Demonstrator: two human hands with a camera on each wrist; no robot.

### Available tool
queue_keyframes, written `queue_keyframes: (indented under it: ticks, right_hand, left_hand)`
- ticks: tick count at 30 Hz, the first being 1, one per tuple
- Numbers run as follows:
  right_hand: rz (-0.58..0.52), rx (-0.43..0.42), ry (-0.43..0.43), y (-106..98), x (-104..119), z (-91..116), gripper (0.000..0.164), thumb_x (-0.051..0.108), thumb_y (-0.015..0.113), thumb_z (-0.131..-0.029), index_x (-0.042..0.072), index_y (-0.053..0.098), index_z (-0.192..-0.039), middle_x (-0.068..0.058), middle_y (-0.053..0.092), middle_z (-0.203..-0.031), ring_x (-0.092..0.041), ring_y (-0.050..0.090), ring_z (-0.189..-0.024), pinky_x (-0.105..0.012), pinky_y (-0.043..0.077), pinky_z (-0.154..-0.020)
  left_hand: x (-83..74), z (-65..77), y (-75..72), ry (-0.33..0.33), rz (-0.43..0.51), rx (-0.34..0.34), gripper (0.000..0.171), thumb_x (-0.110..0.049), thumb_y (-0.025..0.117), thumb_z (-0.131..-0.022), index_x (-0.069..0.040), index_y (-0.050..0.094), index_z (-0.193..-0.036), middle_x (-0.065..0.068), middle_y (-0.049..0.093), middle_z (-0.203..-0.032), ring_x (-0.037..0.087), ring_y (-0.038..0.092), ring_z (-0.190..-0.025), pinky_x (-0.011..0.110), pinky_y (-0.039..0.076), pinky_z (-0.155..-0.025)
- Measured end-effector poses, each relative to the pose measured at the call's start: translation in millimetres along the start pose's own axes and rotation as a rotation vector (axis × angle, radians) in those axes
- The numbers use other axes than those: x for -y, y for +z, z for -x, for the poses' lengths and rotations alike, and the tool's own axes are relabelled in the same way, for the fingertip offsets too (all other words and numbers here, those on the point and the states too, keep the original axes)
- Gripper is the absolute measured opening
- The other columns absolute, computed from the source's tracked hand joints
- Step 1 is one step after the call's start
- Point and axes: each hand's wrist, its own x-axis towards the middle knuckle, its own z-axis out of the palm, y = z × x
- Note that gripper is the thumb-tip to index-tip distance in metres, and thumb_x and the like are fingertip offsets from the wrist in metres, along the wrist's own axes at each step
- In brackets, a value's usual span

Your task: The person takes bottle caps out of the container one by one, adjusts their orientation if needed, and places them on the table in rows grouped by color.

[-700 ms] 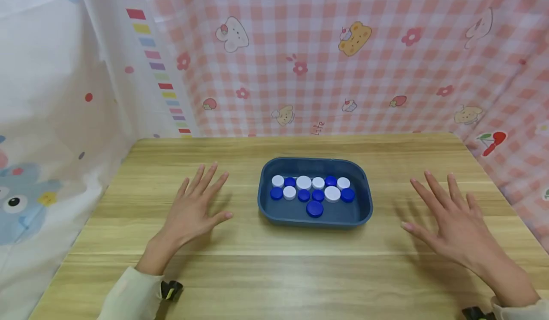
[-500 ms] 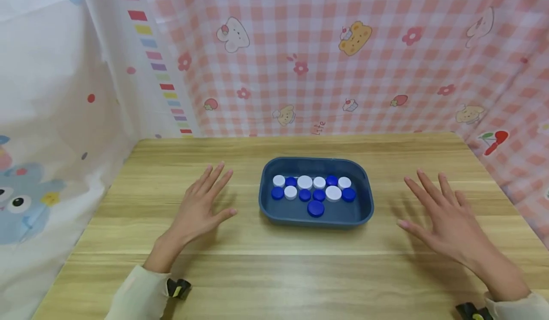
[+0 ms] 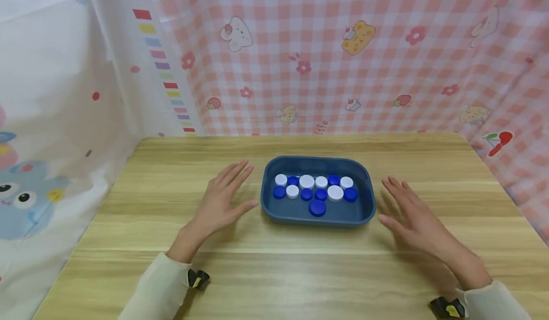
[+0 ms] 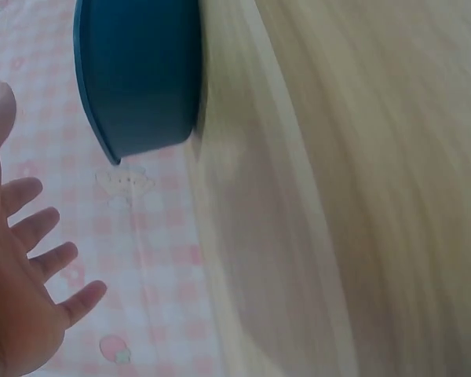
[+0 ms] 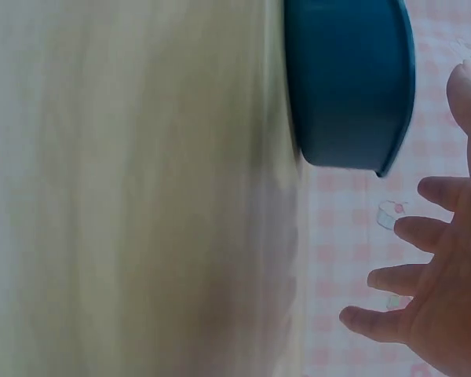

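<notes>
A dark blue rectangular tray with rounded corners stands on the table between my hands. Inside it lie several round blue caps and white caps, mostly in two rows, with one larger blue cap in front. My left hand hovers just left of the tray, fingers extended and thumb spread toward its side. On the other side, my right hand is held the same way, a small gap from the tray's right end. Both wrist views show the tray's outer wall beyond spread, bare fingers. Neither hand holds anything.
The wood-grain table reaches back to a pink checked cloth hanging behind it. A white printed cloth hangs at the left. A black strap piece sits at the left wrist and another at the right.
Both hands have moved inward toward the tray, the left one rightward and the right one leftward. Their fingers are closer together than before. The tray and caps keep their arrangement.
</notes>
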Motion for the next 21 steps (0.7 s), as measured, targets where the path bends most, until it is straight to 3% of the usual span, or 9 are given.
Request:
queue_keyframes:
  ticks: [7,15,21]
  right_hand:
    - [-0.113,0.063,-0.005,7.7,1.7,-4.6,0.080,0.020,0.066,-0.091,0.017,0.016,-0.154,-0.011,0.012,-0.159,-0.039,0.013,-0.142,-0.066,0.020,-0.103]
    - [-0.200,0.122,0.022,14.3,4.0,-9.3,0.080,0.018,0.063,-0.093,0.021,0.011,-0.155,-0.006,0.003,-0.160,-0.037,0.008,-0.143,-0.061,0.020,-0.105]
    - [-0.215,0.123,0.023,18.9,5.4,-11.1,0.079,0.018,0.063,-0.093,0.020,0.014,-0.155,-0.005,0.004,-0.160,-0.038,0.010,-0.142,-0.066,0.022,-0.102]
  left_hand:
    - [-10.3,-14.7,13.6,0.021,0.033,-0.032,0.071,-0.039,0.070,-0.085,-0.012,0.043,-0.144,0.008,0.039,-0.149,0.028,0.030,-0.137,0.058,0.034,-0.097]
    - [-22.0,-27.3,25.0,0.033,0.066,-0.008,0.066,-0.032,0.071,-0.086,-0.009,0.046,-0.142,0.009,0.042,-0.146,0.029,0.033,-0.135,0.055,0.033,-0.099]
    - [-29.0,-33.8,31.2,-0.002,0.066,0.001,0.062,-0.033,0.070,-0.087,-0.008,0.049,-0.139,0.009,0.045,-0.143,0.028,0.036,-0.133,0.054,0.035,-0.097]
